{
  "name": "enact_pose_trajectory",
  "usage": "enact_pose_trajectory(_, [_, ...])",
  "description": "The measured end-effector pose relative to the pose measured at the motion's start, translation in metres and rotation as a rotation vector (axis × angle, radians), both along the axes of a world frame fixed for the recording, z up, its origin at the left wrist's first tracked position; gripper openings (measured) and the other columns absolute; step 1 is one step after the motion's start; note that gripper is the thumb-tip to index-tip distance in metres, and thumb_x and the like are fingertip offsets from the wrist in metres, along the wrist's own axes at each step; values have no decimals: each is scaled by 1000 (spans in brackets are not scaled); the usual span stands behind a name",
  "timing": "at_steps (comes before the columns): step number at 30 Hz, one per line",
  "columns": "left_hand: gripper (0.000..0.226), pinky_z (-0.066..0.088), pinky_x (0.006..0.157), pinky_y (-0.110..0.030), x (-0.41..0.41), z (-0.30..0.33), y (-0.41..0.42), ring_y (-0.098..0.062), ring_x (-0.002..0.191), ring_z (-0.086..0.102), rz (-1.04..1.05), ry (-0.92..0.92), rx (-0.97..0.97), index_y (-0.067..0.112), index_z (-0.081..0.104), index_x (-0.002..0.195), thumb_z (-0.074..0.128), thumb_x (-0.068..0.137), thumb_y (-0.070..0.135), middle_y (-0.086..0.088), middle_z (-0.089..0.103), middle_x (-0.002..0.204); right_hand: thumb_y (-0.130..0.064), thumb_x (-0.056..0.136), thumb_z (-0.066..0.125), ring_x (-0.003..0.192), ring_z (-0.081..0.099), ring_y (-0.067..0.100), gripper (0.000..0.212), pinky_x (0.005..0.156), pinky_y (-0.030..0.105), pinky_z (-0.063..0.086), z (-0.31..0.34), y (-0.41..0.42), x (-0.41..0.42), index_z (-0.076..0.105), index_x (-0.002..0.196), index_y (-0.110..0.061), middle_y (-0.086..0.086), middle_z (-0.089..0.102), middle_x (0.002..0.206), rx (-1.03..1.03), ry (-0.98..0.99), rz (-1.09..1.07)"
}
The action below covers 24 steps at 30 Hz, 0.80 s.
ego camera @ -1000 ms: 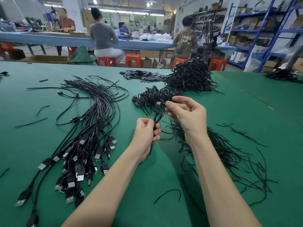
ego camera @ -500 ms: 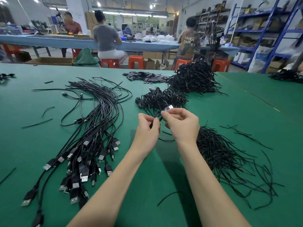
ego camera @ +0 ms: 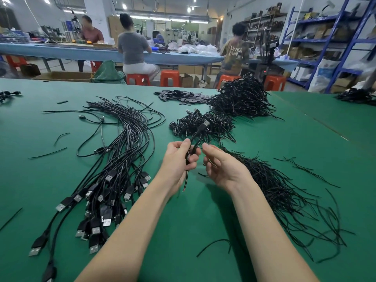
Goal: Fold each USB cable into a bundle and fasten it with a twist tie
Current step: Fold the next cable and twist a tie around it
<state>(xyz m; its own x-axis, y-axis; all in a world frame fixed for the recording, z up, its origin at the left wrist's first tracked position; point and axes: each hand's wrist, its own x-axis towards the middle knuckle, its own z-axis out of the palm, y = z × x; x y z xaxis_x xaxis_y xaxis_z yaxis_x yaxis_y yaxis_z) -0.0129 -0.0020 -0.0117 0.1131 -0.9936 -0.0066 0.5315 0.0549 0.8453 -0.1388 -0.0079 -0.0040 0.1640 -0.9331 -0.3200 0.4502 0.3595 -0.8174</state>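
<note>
My left hand (ego camera: 179, 157) grips a folded black USB cable (ego camera: 200, 131) above the green table; its plug end sticks up and away from my fingers. My right hand (ego camera: 221, 165) is just to the right of it, fingers curled, pinching a thin black twist tie (ego camera: 200, 147) that runs across to the bundle. A big fan of loose USB cables (ego camera: 114, 159) lies at the left, plugs toward me. A spread of loose twist ties (ego camera: 280, 190) lies at the right. A pile of tied bundles (ego camera: 199, 125) sits just beyond my hands.
A larger heap of black cables (ego camera: 242, 98) and a strip of small flat black pieces (ego camera: 181, 96) lie at the far side of the green table (ego camera: 40, 180). Stray ties lie scattered on the mat. Three people sit at a blue bench beyond. Blue shelving stands at the right.
My hands have drawn slightly apart. The right hand has come off the plug end and now pinches the tie beside the bundle; the plug points up and away.
</note>
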Motion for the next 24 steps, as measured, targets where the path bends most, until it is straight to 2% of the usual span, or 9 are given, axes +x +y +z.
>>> enact_pose_trajectory(6, [12, 29, 39, -15, 4, 1, 5, -7, 46, 42, -82, -51, -6, 7, 38, 106, 48, 105, 15, -8, 68, 66, -18, 86, 76, 45, 48, -1, 21, 39, 10, 38, -1, -3, -12, 60, 99, -21, -11, 70, 66, -3, 41, 81])
enact_pose_trajectory(10, [18, 31, 40, -14, 8, -1, 6, -8, 49, 42, -143, -72, -36, 12, 38, 90, 49, 104, 13, -11, 68, 71, -18, 82, 78, 45, 47, -1, 22, 39, 9, 36, -1, -4, -15, 63, 98, -21, -11, 69, 66, -17, 86, 108])
enact_pose_trajectory(13, [26, 31, 40, -13, 14, 0, 9, -8, 51, 41, -270, -40, -72, 16, 37, 81, 53, 101, 14, -11, 65, 72, -20, 67, 81, 46, 45, -1, 33, 38, 8, 35, -2, -4, -18, 67, 97, -20, -10, 67, 68, -35, 73, 142])
enact_pose_trajectory(17, [22, 36, 44, -12, 22, 1, 16, -8, 53, 46, -507, -152, -114, 16, 42, 82, 62, 91, 20, -14, 68, 79, -13, 64, 77, 42, 43, 0, 14, 37, 8, 31, -3, -4, -29, 79, 76, -20, -3, 59, 68, -90, 55, 226])
enact_pose_trajectory(19, [21, 40, 48, -13, 26, 3, 18, -10, 55, 50, -575, -310, -121, 15, 46, 82, 64, 90, 21, -17, 71, 84, -14, 63, 78, 47, 48, 8, 24, 43, 14, 35, -3, -4, -38, 80, 87, -19, 1, 65, 68, -150, 173, 258])
enact_pose_trajectory(21, [20, 44, 55, -16, 30, 4, 17, -12, 56, 51, -601, -547, -141, 12, 52, 82, 67, 90, 20, -15, 72, 81, -18, 61, 86, 63, 52, 20, 37, 63, 24, 38, 0, -2, -47, 80, 98, -20, 7, 68, 76, -223, 393, 265])
enact_pose_trajectory(22, [19, 45, 58, -17, 31, 3, 17, -13, 57, 52, -587, -669, -146, 10, 56, 82, 69, 91, 19, -12, 72, 78, -19, 63, 90, 66, 54, 18, 38, 72, 26, 38, 3, -2, -50, 80, 100, -22, 5, 69, 74, -272, 536, 251])
enact_pose_trajectory(24, [17, 46, 59, -19, 28, 0, 14, -15, 61, 57, -514, -818, -148, 8, 61, 80, 72, 90, 16, -9, 72, 73, -23, 67, 93, 60, 59, 8, 31, 71, 27, 44, 8, -3, -48, 80, 95, -28, -6, 68, 63, -373, 801, 163])
